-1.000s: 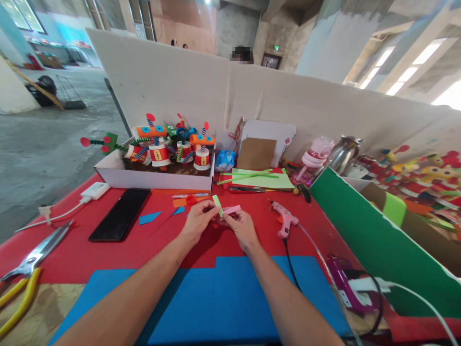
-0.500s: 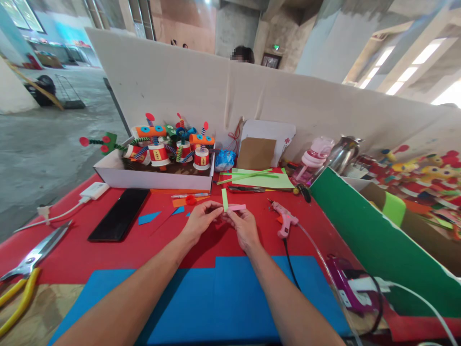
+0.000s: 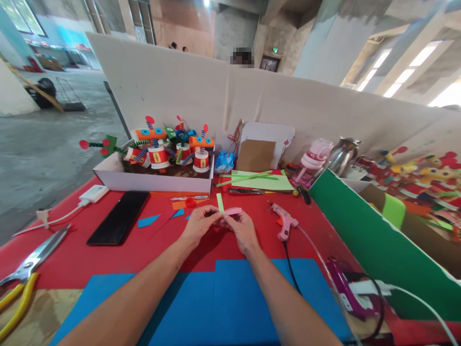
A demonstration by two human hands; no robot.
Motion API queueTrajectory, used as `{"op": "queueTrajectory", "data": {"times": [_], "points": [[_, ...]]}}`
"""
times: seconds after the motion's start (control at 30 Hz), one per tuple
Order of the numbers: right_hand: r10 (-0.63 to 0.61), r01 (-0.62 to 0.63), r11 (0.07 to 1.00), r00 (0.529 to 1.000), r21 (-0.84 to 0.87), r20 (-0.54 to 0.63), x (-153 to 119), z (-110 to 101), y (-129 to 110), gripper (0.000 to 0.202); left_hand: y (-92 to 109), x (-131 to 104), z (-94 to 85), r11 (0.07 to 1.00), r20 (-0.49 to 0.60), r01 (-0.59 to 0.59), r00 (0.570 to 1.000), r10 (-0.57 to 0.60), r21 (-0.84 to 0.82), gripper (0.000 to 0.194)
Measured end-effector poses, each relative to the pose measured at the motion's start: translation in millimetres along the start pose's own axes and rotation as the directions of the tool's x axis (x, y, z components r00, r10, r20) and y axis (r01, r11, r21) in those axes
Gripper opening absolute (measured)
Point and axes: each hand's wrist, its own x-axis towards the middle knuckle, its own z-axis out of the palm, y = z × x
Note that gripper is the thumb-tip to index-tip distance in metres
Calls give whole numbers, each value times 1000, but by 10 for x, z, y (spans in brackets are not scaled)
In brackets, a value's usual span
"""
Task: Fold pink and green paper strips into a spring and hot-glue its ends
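Observation:
Over the middle of the red table covering, my left hand (image 3: 200, 225) and my right hand (image 3: 243, 231) meet, fingers closed in a pinch. Between them is a light green paper strip (image 3: 220, 202) that points up and away. A pink paper strip (image 3: 233, 211) crosses it at its lower end and sticks out to the right. My thumbs and fingertips press where the two strips join, so the joint itself is partly hidden. To the right of my hands lies a pink glue gun (image 3: 286, 223) with its nozzle toward the upper left.
A white box (image 3: 154, 180) of paper-cup figures stands behind on the left. Nearer are a black phone (image 3: 118, 218) and large yellow-handled scissors (image 3: 32, 262). Green paper sheets (image 3: 264, 181) lie behind my hands; a green-sided box (image 3: 374, 240) and purple power block (image 3: 353, 290) are right.
The joined strips have shifted slightly left in my fingers, and the green one now leans more to the left. The pink strip tilts up a little at its right end.

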Motion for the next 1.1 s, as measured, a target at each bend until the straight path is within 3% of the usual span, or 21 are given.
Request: {"op": "queueTrajectory", "data": {"times": [0.4,0.67,1.1], "points": [[-51,51,999,999,-7,-8,8,-12,41,27,-11,-2,8,999,43,7,999,-5,-54,29],[45,-62,986,993,154,111,28,-32,-7,31,-11,5,-18,977,78,62,996,-47,-206,26],[85,-111,980,984,167,157,20,-52,2,34,10,3,-2,998,14,8,1000,-7,-62,27]]}}
